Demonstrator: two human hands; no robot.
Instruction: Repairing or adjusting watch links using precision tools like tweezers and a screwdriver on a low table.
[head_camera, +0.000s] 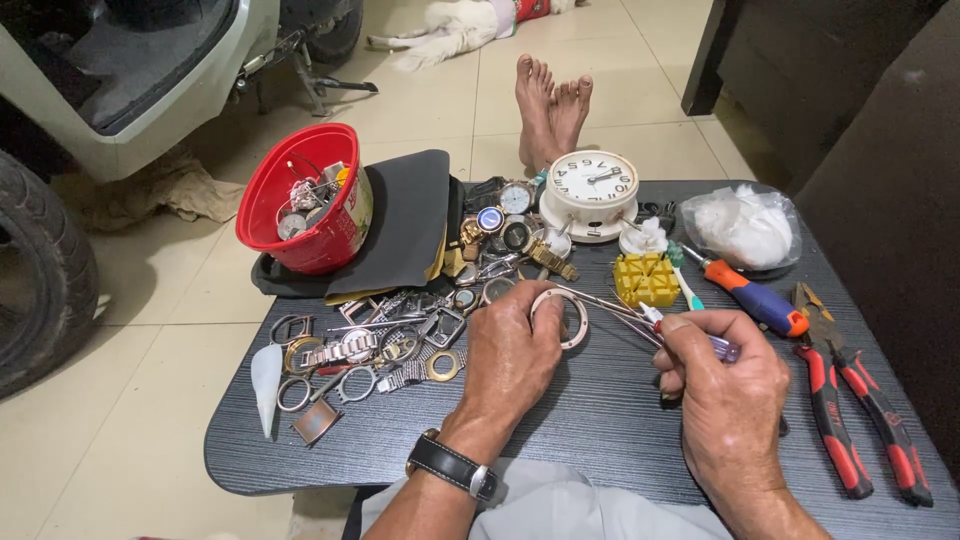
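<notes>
Bright even light, sharp, edges warped

My left fingers (540, 305) hold a watch ring (561, 317); my right fingers (685, 335) sit just right of it. Left of them lies a heap of watch parts (375, 350), behind them a clock (592, 192), right of them pliers (850, 400).

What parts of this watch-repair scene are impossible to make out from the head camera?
- Tool tip: the right hand hides most of its small tool; the working end blurs near the ring.
- Left hand: its fingertips curl behind the ring.
- Red bucket: contents too small and jumbled.
- Pliers: handle ends near the picture's lower edge.
</notes>
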